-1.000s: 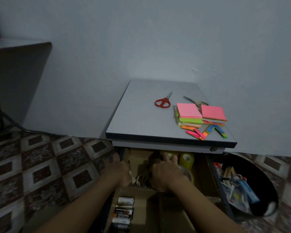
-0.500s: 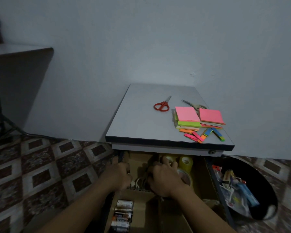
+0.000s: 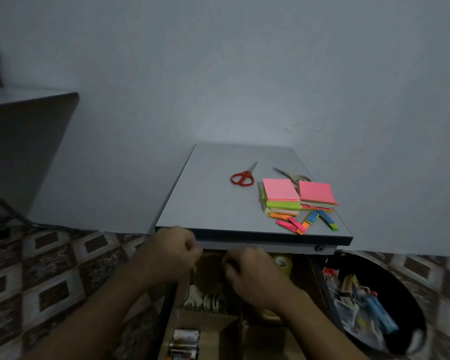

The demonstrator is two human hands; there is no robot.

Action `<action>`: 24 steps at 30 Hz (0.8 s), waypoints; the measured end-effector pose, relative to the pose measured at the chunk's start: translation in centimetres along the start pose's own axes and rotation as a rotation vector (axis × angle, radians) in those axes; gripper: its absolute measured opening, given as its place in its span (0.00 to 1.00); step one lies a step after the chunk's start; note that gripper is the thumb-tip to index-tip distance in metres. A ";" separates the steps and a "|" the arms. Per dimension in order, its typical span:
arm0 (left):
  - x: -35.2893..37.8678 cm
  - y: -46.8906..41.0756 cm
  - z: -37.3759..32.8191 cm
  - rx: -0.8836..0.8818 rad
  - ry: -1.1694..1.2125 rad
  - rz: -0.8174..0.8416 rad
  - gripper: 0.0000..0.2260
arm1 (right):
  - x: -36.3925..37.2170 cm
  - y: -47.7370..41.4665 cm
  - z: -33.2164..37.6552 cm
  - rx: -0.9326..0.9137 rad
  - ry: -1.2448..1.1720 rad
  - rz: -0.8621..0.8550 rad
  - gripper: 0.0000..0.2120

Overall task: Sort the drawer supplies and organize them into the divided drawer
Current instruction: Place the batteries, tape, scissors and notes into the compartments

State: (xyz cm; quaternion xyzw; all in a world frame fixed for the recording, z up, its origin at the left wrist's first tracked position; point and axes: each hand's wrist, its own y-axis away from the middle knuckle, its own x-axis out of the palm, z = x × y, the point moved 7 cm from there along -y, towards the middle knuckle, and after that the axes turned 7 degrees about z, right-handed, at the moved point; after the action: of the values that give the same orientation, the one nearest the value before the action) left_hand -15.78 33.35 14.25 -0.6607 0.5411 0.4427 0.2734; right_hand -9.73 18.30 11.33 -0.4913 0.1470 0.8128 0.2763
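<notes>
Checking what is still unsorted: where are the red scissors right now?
Head view: the red scissors lie on the grey tabletop, just left of the sticky note stacks, not in the drawer.

Both hands lifted out of the drawer [image 3: 166, 305]. Left hand [image 3: 170, 252] now at the worktop [image 3: 213, 203] front-left corner. Right hand [image 3: 247, 271] just under the front edge.

We find the bench [image 3: 208, 201] open on its left half; red scissors [image 3: 242, 176], sticky-note stacks [image 3: 282, 194] and flags [image 3: 307, 223] crowd its right half. Below the bench front edge, dividers [image 3: 242, 331] partition the drawer [image 3: 319, 281]; a tape roll [image 3: 283, 263] and batteries [image 3: 185, 342] occupy compartments. A bin [image 3: 398, 289] stands right of the bench.
</notes>
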 end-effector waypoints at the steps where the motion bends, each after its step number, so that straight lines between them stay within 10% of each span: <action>1: -1.2 -0.3 -0.8 0.023 0.025 -0.034 0.09 | -1.1 -0.2 0.2 -0.011 -0.050 -0.013 0.06; 8: -6.6 -5.5 -6.2 0.121 0.160 -0.262 0.06 | -10.9 -3.5 -1.5 0.007 -0.123 -0.236 0.06; 24: -4.0 -21.5 -9.9 -0.030 -0.018 -0.120 0.23 | -21.1 -12.5 -17.4 0.409 0.111 -0.267 0.12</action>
State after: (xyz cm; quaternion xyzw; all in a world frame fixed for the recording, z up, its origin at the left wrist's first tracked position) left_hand 7.53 32.63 19.73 -0.6919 0.4913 0.4397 0.2943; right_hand 17.84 13.03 22.10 -0.4840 0.2571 0.6942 0.4666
